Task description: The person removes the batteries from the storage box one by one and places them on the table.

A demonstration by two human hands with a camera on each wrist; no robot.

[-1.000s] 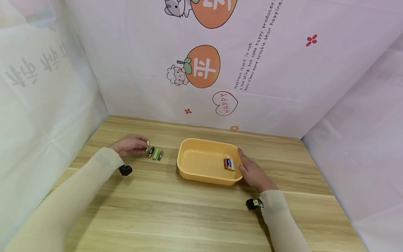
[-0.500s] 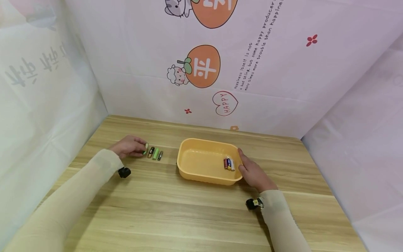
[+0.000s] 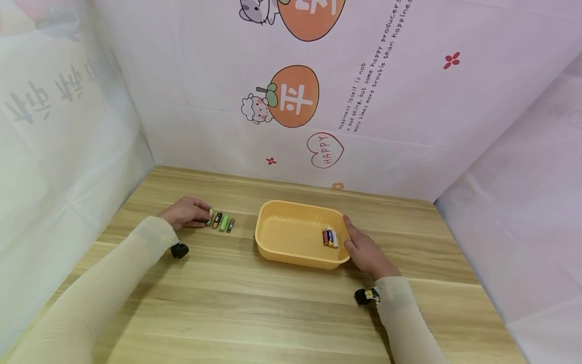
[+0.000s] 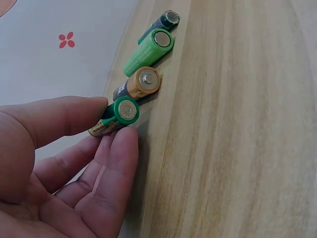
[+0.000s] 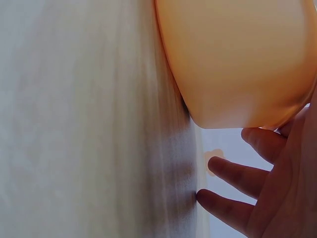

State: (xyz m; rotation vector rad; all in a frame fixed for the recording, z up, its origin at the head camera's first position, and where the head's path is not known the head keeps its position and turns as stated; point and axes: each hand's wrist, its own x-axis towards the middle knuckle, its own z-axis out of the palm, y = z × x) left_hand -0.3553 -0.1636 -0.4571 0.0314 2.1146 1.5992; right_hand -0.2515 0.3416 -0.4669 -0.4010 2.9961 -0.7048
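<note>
In the left wrist view, my left hand (image 4: 74,163) pinches a green-ended battery (image 4: 114,116) between thumb and fingers, at the near end of a row. Beside it lie a copper-topped black battery (image 4: 141,82), a light green battery (image 4: 151,51) and a thinner dark battery (image 4: 162,24), side by side on the wood. My right hand (image 3: 367,251) holds the right end of a yellow plastic tray (image 3: 291,259), thumb at the rim. Its other fingers spread outside the wall in the right wrist view. Inside the tray, red, blue and white batteries (image 3: 330,238) lie together near that end.
The wooden table (image 3: 254,308) runs up to a printed white back cloth (image 3: 204,126). Pale cloth walls stand at left and right. A small black camera sits on each wrist.
My left hand has shifted slightly left and towards me, bringing the green-ended battery down beside the row. The right hand and the tray have stayed in place.
</note>
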